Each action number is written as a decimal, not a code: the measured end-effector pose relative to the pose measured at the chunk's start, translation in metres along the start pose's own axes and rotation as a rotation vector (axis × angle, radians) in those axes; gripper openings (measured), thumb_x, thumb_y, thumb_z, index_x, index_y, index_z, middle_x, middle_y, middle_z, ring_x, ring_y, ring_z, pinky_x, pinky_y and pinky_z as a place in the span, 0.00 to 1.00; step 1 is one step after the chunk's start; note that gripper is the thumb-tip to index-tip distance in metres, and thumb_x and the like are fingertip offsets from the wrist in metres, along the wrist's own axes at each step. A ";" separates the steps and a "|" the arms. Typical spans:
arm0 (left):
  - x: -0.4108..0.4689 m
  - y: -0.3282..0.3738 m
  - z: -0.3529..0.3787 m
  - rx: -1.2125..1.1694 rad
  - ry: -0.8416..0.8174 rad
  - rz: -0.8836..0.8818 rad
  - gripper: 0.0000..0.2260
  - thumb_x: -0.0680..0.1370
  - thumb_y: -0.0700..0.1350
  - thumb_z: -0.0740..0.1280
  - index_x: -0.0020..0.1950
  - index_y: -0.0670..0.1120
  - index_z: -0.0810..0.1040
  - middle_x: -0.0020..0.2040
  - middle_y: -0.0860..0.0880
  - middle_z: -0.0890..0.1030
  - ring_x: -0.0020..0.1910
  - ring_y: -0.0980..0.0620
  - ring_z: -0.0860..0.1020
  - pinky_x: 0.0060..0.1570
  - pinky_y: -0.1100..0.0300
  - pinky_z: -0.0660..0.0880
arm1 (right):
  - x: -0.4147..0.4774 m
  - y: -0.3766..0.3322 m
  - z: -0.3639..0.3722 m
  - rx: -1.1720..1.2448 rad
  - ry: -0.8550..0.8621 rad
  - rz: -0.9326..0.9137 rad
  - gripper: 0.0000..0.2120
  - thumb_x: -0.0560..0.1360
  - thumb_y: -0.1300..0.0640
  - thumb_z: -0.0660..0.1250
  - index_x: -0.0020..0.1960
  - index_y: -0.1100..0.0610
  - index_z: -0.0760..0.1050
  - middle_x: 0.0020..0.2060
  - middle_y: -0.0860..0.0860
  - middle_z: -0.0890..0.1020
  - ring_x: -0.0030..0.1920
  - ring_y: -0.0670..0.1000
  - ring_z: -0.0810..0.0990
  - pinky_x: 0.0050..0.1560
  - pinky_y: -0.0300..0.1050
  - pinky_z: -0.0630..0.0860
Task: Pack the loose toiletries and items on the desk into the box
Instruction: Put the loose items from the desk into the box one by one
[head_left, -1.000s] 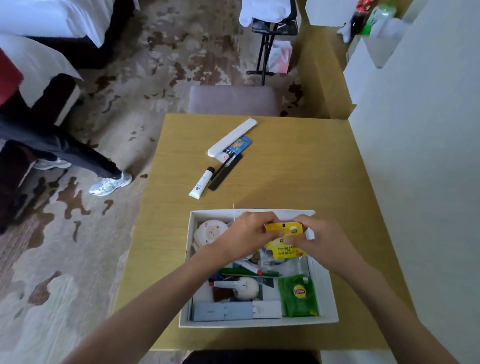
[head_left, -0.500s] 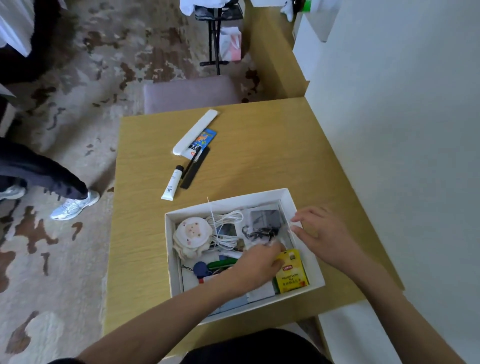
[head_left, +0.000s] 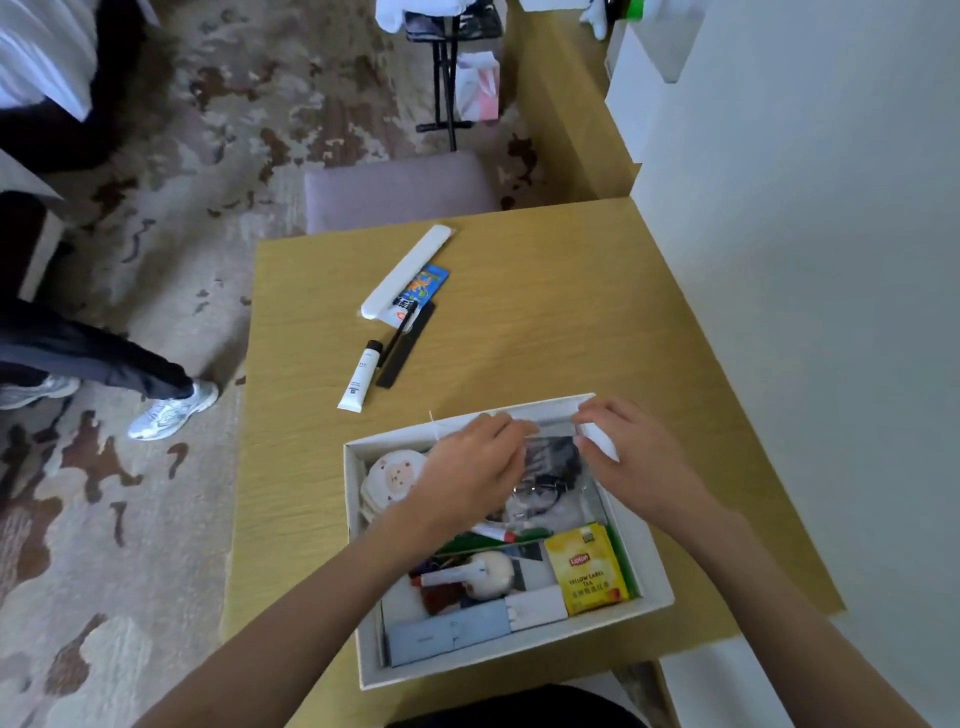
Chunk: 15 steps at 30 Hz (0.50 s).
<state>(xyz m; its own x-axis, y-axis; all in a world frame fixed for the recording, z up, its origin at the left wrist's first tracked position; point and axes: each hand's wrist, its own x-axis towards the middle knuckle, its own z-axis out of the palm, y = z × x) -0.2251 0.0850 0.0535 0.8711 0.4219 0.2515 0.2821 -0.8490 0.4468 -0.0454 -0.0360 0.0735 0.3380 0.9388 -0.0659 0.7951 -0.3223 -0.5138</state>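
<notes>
Currently the white rectangular cardboard box (head_left: 506, 656) sits at the near edge of the light wooden desk (head_left: 545, 332), already well filled: yellow Lipton tea packet (head_left: 587, 570) by its right wall, round cream plush face (head_left: 396, 477) at far left, grey flat case (head_left: 448, 635) along the near wall. Both hands work the far end of the box. Left hand (head_left: 470, 475) is curled, fingers down into a clear plastic bag holding something dark (head_left: 553, 460); right hand (head_left: 631, 460) pinches what looks like a small white item at the far right corner, can't tell what.

Step, my read: tidying the contents to make room. Still loose, well apart from the box: long white toothbrush case (head_left: 406, 271), blue printed sachet (head_left: 423, 288), black comb (head_left: 405, 345), small white tube with black cap (head_left: 360, 375). Next move likely calls for a reach across the desk to that cluster.

Versus half a second ago: left hand has left the tea packet and gone to the far end; right hand closed on the corner.
</notes>
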 end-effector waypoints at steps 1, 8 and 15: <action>0.001 -0.009 -0.009 -0.003 0.041 -0.032 0.11 0.79 0.44 0.60 0.59 0.46 0.77 0.50 0.49 0.81 0.48 0.51 0.79 0.38 0.57 0.76 | 0.008 -0.005 0.002 -0.022 0.004 -0.020 0.12 0.78 0.55 0.62 0.61 0.52 0.74 0.60 0.48 0.75 0.59 0.49 0.73 0.54 0.41 0.69; -0.010 -0.091 -0.042 -0.061 0.209 -0.513 0.09 0.78 0.43 0.62 0.57 0.51 0.78 0.51 0.53 0.81 0.45 0.51 0.79 0.39 0.55 0.78 | 0.082 -0.039 0.026 -0.107 -0.110 -0.219 0.14 0.80 0.52 0.60 0.64 0.52 0.73 0.58 0.47 0.77 0.57 0.48 0.74 0.56 0.45 0.72; -0.012 -0.185 -0.025 -0.015 -0.114 -0.824 0.14 0.78 0.49 0.63 0.63 0.49 0.73 0.59 0.47 0.77 0.55 0.43 0.77 0.50 0.47 0.77 | 0.159 -0.074 0.077 -0.189 -0.274 -0.331 0.14 0.78 0.53 0.62 0.63 0.53 0.74 0.57 0.49 0.79 0.58 0.49 0.76 0.59 0.49 0.74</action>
<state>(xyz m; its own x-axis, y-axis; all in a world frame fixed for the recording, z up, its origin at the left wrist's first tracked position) -0.2976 0.2447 -0.0109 0.4231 0.8711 -0.2494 0.8429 -0.2775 0.4610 -0.0891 0.1462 0.0356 -0.0741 0.9841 -0.1613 0.9241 0.0070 -0.3820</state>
